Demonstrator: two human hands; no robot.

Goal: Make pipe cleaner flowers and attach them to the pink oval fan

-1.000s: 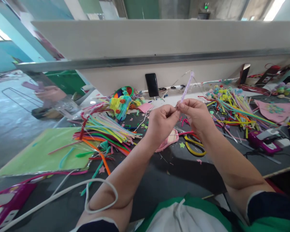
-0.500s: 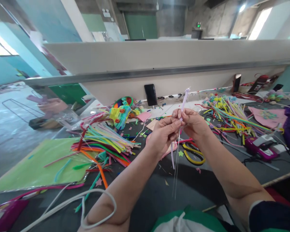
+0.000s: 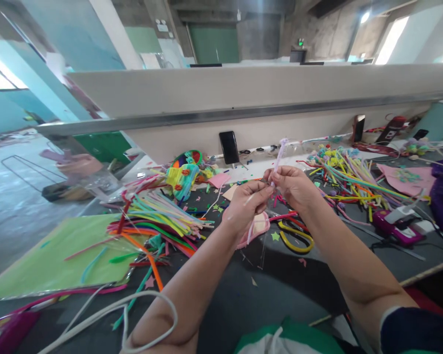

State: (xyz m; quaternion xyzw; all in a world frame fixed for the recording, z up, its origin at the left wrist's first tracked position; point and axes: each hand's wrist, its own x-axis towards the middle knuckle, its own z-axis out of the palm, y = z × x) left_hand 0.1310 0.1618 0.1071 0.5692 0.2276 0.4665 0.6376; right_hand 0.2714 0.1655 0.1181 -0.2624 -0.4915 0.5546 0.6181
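Note:
A pale lilac pipe cleaner stem (image 3: pixel 279 160) stands up from between my two hands, with a small knotted tip at its top. My left hand (image 3: pixel 248 201) pinches its lower part, and a loose lilac end hangs below that palm. Against it, my right hand (image 3: pixel 288 184) grips the stem just above, fingers closed. Thin wires hang faintly under the hands. Behind my wrists lies a pink-edged pad (image 3: pixel 260 225), and yellow-handled scissors (image 3: pixel 297 237) rest to its right.
Bundled coloured pipe cleaners (image 3: pixel 166 214) lie left, beside a green sheet (image 3: pixel 59 250). More pipe cleaners (image 3: pixel 350 177) are heaped at the right, near a magenta power strip (image 3: pixel 400 231). A phone (image 3: pixel 229 147) leans on the partition. A white cable (image 3: pixel 107 309) loops at the lower left.
The lilac stem has dropped slightly and moved left. Its loose lower end has swung left, and the thin wires now show only faintly. Both hands keep their hold.

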